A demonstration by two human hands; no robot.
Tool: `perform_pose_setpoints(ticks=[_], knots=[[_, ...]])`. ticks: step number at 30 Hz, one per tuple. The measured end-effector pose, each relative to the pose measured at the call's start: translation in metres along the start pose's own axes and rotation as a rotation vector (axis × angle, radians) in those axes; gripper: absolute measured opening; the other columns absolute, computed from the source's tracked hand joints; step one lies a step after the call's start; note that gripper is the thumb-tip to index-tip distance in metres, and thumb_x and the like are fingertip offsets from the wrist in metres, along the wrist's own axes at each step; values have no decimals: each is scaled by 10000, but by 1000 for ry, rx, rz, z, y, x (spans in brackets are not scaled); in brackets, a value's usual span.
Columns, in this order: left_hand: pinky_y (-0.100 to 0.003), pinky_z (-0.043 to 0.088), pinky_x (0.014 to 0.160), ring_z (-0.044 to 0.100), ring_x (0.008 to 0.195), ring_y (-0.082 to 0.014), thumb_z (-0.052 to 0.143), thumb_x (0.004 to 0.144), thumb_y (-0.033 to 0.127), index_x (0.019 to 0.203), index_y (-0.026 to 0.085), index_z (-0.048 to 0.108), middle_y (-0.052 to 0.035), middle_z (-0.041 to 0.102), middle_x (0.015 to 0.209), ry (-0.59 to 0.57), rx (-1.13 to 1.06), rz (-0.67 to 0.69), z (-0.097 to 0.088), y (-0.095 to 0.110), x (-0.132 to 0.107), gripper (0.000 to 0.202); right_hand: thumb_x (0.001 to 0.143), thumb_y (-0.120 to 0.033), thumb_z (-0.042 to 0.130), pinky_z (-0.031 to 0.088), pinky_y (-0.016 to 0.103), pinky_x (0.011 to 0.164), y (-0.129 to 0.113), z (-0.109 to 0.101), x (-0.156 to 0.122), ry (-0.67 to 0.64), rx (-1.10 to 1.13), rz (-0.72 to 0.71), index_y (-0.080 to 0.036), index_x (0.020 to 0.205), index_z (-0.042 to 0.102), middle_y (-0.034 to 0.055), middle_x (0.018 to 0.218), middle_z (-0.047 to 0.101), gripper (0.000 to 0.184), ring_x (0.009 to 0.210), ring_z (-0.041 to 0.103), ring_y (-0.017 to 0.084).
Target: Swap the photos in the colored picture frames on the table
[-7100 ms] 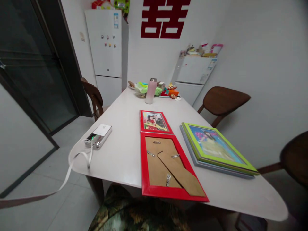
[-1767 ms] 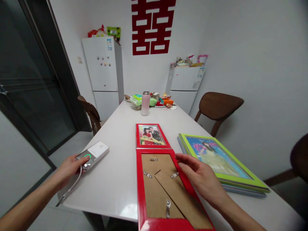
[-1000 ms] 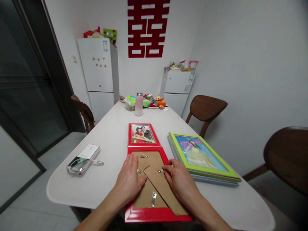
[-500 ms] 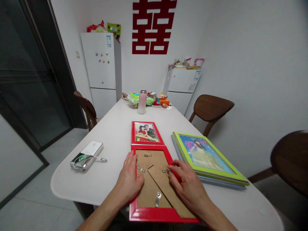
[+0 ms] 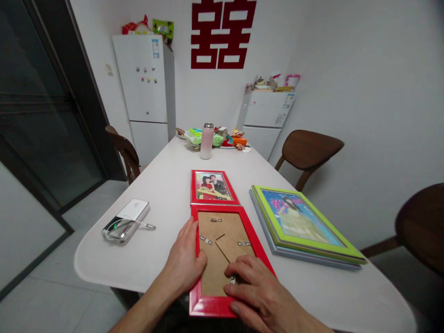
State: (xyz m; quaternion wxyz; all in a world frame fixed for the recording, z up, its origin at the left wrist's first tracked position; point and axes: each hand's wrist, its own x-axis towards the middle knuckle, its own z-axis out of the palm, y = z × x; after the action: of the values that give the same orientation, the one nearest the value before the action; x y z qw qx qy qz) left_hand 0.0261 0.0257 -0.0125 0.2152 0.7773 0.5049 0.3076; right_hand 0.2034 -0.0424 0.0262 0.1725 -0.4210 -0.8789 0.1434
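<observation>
The red frame (image 5: pixel 229 303) lies back side up at the near edge of the surface (image 5: pixel 163 208), its brown backing board (image 5: pixel 215 273) exposed. The left hand (image 5: pixel 183 261) rests on the frame's left rail, thumb spread wide from the fingers. The right hand (image 5: pixel 258 289) is positioned over the lower right section, fingers bent, at the lower metal clip (image 5: pixel 232 280); whether it grips the clip cannot be determined. A smaller red frame (image 5: pixel 215 202), picture side up, adjoins the far rail. Right: a green frame (image 5: pixel 305 219), stacked on a grey frame (image 5: pixel 312 259).
</observation>
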Motion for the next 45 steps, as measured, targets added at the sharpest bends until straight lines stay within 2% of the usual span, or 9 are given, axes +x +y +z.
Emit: perform_pose_setpoints(ticks=[6,10,13,17,21,25,29,34,45], knots=[[-392,226,1007,269,1207,-218,414,617,95,1231,112,314,-112,331,1305,2,-18,23,0,-1,0,622,740,-222,475,409,327,745,-2,-3,-1,-2,58,19,-228,916,603,62,920,556,217,859,471,182],[-377,235,1005,281,1202,-220,421,617,110,1221,71,329,-140,342,1294,3,-13,14,1,-3,-1,612,783,-214,405,416,291,754,5,2,23,97,98,133,-179,979,571,79,921,553,260,852,495,163],[-374,241,1003,288,1198,-220,418,622,106,1224,57,322,-149,341,1293,7,-3,11,2,-5,-2,612,789,-180,393,402,283,759,12,10,49,141,14,201,-174,912,602,72,871,557,243,835,497,160],[-387,251,995,303,1190,-220,413,652,116,1226,88,323,-136,351,1289,20,-8,29,4,-7,-2,582,760,-150,437,391,273,728,15,20,73,121,-110,211,-180,775,626,52,774,551,191,802,484,161],[-392,247,995,301,1192,-226,427,660,127,1224,116,337,-123,358,1288,35,-63,30,6,-9,-1,571,766,-156,436,384,253,689,12,24,74,111,-146,176,-180,672,607,37,729,538,196,759,476,146],[-394,240,998,300,1193,-229,433,657,129,1223,130,345,-112,360,1288,37,-98,23,6,-9,-2,573,760,-162,441,382,239,687,17,19,72,130,-107,164,-186,714,617,35,742,555,184,761,490,142],[-375,228,1006,280,1203,-222,431,631,115,1228,98,335,-125,337,1301,20,-72,10,4,-8,-2,604,768,-190,425,378,228,695,41,11,80,243,-95,310,-159,828,625,57,801,600,211,763,524,139],[-375,227,1008,275,1205,-228,426,624,108,1231,96,333,-118,324,1310,-2,-69,-2,0,-4,-2,614,746,-228,451,354,214,575,67,10,97,261,-104,438,-169,678,621,39,691,631,192,632,544,129],[-373,233,1009,271,1209,-218,402,630,88,1225,39,328,-154,318,1308,-19,-4,11,1,-4,0,601,693,-201,480,288,228,510,77,16,108,349,-113,630,-142,631,582,73,648,619,133,581,532,142]])
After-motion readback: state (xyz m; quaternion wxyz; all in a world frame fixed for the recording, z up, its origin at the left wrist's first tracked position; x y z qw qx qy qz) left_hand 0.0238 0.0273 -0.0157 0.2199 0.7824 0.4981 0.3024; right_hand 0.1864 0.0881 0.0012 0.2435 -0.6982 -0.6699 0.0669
